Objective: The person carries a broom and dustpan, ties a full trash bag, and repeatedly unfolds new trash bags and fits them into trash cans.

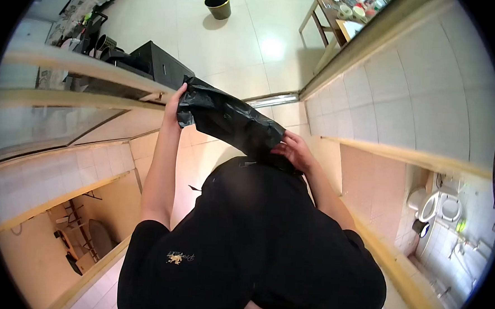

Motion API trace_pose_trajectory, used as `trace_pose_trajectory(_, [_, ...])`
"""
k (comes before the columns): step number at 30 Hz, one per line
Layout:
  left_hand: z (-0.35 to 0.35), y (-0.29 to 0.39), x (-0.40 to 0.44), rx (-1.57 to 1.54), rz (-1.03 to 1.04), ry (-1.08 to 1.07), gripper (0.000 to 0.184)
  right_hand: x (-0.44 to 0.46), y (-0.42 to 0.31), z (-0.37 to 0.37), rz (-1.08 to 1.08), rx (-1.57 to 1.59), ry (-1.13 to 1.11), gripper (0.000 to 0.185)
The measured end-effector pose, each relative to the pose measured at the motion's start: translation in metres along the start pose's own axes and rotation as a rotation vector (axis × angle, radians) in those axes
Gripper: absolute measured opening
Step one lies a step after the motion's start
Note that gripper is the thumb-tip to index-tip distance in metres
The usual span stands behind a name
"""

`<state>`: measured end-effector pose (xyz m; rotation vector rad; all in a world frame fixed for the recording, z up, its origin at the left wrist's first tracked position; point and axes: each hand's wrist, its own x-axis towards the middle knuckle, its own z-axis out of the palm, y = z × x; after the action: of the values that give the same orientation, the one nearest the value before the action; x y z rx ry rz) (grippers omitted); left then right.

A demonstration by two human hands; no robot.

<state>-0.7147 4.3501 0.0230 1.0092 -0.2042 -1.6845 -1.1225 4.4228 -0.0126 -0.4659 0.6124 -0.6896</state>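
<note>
In mid-air, ahead of the black shirt [243, 227], we had the black plastic bag [227, 115] spanned wide: left hand [175, 106] clasping its left end, right hand [295, 151] part-curled on its right. Light, limp, slick, easily torn, we judged; bunched edges promised the safest hold.

The left arm is extending forward from the black shirt [255, 227], its forearm [160, 169] running nearly straight ahead of the left sleeve [152, 236]. The left hand [174, 105] is gripping well ahead of the shirt, most of its fingers being hidden. The right forearm [330, 197] is angling inward and forward from the shirt's right side. The right hand [293, 150] is reaching just ahead of the shirt, nearer to it than the left; its fingers are bending loosely leftward in a holding grip.
</note>
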Motion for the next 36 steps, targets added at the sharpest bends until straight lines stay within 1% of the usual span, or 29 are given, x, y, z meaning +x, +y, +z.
trace_pose_trajectory(1, [0.007,0.007,0.009,0.025,0.018,0.016,0.029,0.025,-0.012,-0.007,0.009,-0.015,0.071,0.034])
trace_pose_trajectory(3, [0.015,0.031,0.045,0.054,-0.01,0.034,0.03,0.085,-0.045,-0.022,0.036,-0.051,0.219,0.025])
trace_pose_trajectory(4, [0.009,0.038,0.068,0.037,0.002,0.054,0.028,0.11,-0.062,-0.022,0.002,-0.019,0.26,0.017])
trace_pose_trajectory(7, [0.003,0.061,0.124,0.102,0.148,0.061,0.027,0.174,-0.106,-0.025,-0.046,-0.072,0.34,0.014])
trace_pose_trajectory(8, [0.002,0.068,0.144,0.162,0.202,0.198,0.027,0.194,-0.12,-0.026,-0.051,-0.072,0.365,0.015])
trace_pose_trajectory(11, [-0.013,0.097,0.216,0.489,0.281,0.295,0.031,0.259,-0.157,-0.035,-0.065,-0.093,0.317,0.02])
trace_pose_trajectory(12, [-0.013,0.105,0.242,0.819,0.358,0.444,0.033,0.278,-0.174,-0.016,-0.092,-0.124,0.408,0.024])
trace_pose_trajectory(13, [0.008,0.121,0.253,1.377,0.392,0.643,0.03,0.302,-0.187,-0.014,-0.097,-0.134,0.388,0.024])
trace_pose_trajectory(15, [0.018,0.128,0.299,1.503,0.832,0.662,0.027,0.347,-0.205,-0.011,-0.097,-0.143,0.353,0.023])
trace_pose_trajectory(16, [0.049,0.142,0.308,1.528,0.832,0.566,0.024,0.371,-0.215,-0.011,-0.078,-0.15,0.355,0.021])
trace_pose_trajectory(17, [0.069,0.15,0.326,1.453,0.897,0.39,0.02,0.39,-0.224,-0.003,-0.081,-0.139,0.372,0.021])
trace_pose_trajectory(18, [0.1,0.158,0.332,1.244,0.708,0.23,0.018,0.41,-0.231,0.006,-0.085,-0.129,0.386,0.021])
trace_pose_trajectory(20, [0.13,0.17,0.353,1.161,0.532,-0.003,0.019,0.455,-0.25,0.026,-0.106,-0.14,0.413,0.018])
trace_pose_trajectory(21, [0.146,0.182,0.359,1.206,0.513,-0.053,0.019,0.473,-0.26,0.042,-0.089,-0.153,0.461,0.015])
trace_pose_trajectory(22, [0.154,0.189,0.369,1.146,0.501,-0.103,0.019,0.49,-0.27,0.049,-0.084,-0.168,0.439,0.015])
trace_pose_trajectory(23, [0.16,0.198,0.379,1.109,0.423,-0.127,0.02,0.507,-0.278,0.054,-0.073,-0.18,0.418,0.015])
trace_pose_trajectory(25, [0.16,0.212,0.399,1.081,0.434,-0.16,0.02,0.537,-0.292,0.066,-0.06,-0.224,0.383,0.017])
trace_pose_trajectory(28, [0.159,0.237,0.423,1.042,0.334,-0.126,0.022,0.582,-0.305,0.073,-0.047,-0.265,0.391,0.016])
trace_pose_trajectory(32, [0.145,0.265,0.458,0.991,0.343,-0.066,0.027,0.641,-0.325,0.088,0.016,-0.324,0.346,0.016])
trace_pose_trajectory(33, [0.141,0.272,0.468,1.016,0.365,-0.019,0.027,0.658,-0.33,0.093,0.028,-0.336,0.341,0.017])
trace_pose_trajectory(34, [0.138,0.279,0.476,1.042,0.385,0.031,0.027,0.674,-0.334,0.091,0.023,-0.353,0.269,0.018])
trace_pose_trajectory(35, [0.136,0.288,0.485,1.071,0.409,0.082,0.027,0.692,-0.336,0.09,0.037,-0.362,0.247,0.018])
trace_pose_trajectory(36, [0.134,0.296,0.495,1.101,0.411,0.127,0.024,0.712,-0.34,0.09,0.046,-0.37,0.222,0.018])
